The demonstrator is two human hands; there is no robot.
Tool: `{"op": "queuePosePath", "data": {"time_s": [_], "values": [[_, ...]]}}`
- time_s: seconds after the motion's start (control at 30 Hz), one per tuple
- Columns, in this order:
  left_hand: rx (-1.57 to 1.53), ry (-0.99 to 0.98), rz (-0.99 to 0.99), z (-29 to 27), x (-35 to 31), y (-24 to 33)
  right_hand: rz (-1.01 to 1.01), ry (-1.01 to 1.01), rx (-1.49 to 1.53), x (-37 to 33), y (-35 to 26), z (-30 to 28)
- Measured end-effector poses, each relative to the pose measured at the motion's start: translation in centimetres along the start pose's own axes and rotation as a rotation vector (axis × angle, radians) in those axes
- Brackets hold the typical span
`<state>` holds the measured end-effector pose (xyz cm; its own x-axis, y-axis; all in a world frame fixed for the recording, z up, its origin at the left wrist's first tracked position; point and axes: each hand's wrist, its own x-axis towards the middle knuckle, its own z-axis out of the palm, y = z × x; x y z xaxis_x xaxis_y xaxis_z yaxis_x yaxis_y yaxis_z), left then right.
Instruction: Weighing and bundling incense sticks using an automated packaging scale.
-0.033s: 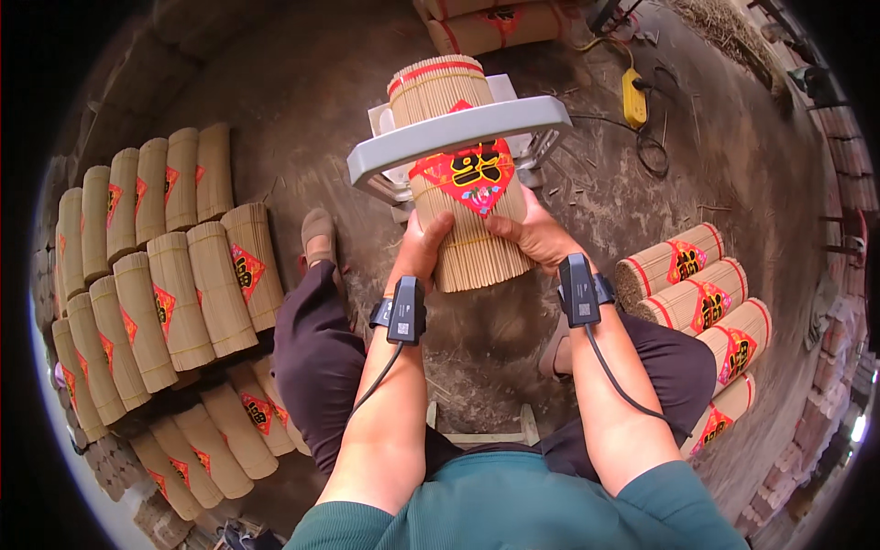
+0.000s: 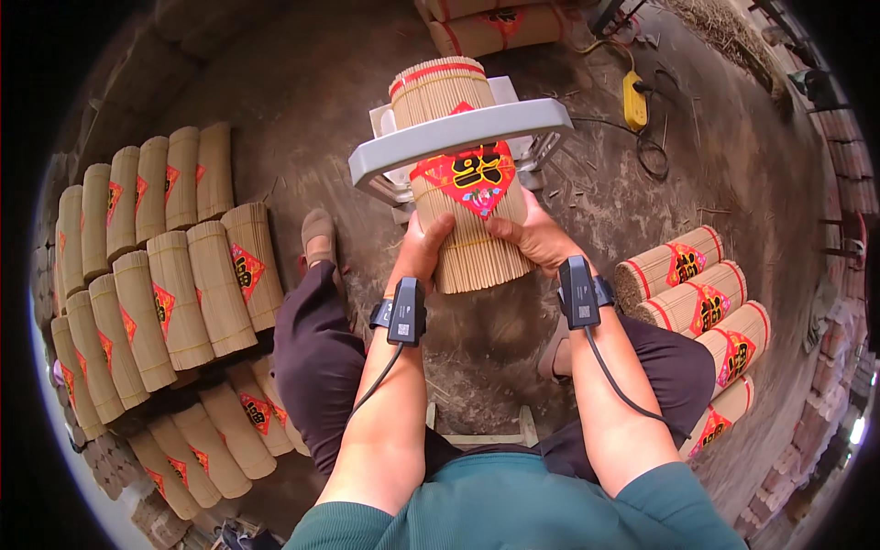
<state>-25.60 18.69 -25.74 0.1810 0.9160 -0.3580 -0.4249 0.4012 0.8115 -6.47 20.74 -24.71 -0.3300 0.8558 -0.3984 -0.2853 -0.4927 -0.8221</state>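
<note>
Left hand point(image 2: 423, 243) and right hand point(image 2: 539, 238) hold the bundle point(image 2: 446, 203), grip closed around its sides. Far end is red-banded; near end isn't yet.

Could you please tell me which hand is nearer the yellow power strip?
Right: the right hand grips the stick bundle on the side toward the power strip; the left hand is farther away, on the bundle's left side.
</note>
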Motion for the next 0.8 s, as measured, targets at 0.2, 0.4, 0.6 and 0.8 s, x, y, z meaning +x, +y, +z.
{"op": "queuePosePath", "data": {"time_s": [0.2,0.4,0.6,0.8], "values": [[-0.039,-0.004,-0.005,-0.2,-0.7,0.2,0.01,0.03,-0.031,-1.3,-1.4,1.6],[-0.108,-0.023,-0.161,1.2,-5.1,0.7,-0.024,-0.131,-0.077,-5.1,-1.6,2.0],[-0.247,-0.096,-0.412,2.7,-13.0,0.8,-0.032,-0.03,0.034,-13.9,0.2,4.3],[-0.115,-0.209,-0.323,4.4,-20.0,3.8,-0.041,0.206,-0.054,-22.4,-0.1,8.8]]}}
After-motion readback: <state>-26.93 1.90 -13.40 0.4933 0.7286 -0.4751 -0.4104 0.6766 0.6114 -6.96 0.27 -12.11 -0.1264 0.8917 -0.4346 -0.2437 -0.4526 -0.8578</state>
